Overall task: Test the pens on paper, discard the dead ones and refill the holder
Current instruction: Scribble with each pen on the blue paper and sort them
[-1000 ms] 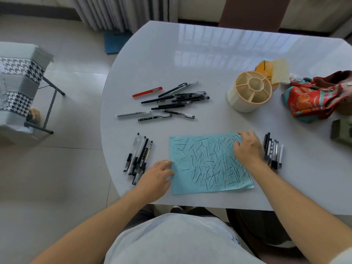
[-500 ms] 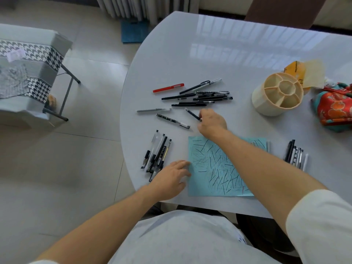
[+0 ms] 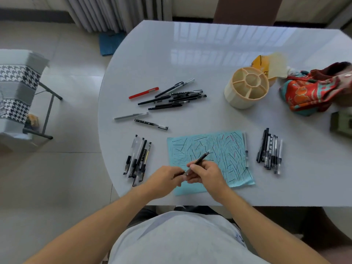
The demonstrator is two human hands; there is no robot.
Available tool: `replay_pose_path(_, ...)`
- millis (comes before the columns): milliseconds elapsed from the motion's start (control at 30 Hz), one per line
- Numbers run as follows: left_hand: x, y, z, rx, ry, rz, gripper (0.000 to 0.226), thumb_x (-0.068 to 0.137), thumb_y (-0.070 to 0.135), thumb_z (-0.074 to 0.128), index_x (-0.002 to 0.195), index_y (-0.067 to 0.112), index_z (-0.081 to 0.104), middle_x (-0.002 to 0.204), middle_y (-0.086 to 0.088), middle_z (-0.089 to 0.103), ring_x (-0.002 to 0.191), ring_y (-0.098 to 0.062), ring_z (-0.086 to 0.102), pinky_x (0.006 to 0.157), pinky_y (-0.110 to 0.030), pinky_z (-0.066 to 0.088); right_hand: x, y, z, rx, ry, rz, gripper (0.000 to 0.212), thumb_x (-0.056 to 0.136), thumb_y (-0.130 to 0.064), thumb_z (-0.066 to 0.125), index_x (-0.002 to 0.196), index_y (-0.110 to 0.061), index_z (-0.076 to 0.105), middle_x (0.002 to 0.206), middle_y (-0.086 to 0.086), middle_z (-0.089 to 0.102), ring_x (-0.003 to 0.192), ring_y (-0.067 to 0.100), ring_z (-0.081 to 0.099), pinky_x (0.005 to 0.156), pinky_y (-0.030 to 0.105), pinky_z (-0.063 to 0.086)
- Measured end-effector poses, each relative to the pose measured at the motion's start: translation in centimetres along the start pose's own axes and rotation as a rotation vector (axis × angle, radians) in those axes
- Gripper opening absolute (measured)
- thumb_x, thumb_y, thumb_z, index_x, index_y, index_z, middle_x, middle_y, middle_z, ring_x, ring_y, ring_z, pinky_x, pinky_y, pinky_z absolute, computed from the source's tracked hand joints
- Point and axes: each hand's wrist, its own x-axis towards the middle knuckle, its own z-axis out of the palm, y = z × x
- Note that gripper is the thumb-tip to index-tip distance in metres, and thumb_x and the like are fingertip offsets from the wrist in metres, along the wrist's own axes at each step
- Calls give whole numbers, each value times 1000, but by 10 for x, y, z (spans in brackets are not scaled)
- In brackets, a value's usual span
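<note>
No legible text anywhere.

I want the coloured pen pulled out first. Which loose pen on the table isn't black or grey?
The red pen, lying alone at the left end of the far pile. Every other loose pen looks black, grey or clear.

A dark pen (image 3: pixel 198 161) slants above scribbled blue paper (image 3: pixel 224 149). Pen groups lie left (image 3: pixel 138 157), right (image 3: pixel 270 151) and behind (image 3: pixel 175 97); a cream holder (image 3: pixel 236 100) stands upright.
</note>
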Motion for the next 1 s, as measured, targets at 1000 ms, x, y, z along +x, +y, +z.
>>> replay_pose_path(1000, -26, -32, 31, 410, 222, 207, 29, 98, 37, 50, 100, 19, 73, 128, 6, 64, 125, -11, 52, 106, -25, 40, 24, 22, -6, -749, 34, -396, 15, 90, -27, 70, 102, -25, 79, 89, -14, 77, 77, -5, 68, 70, 8, 50)
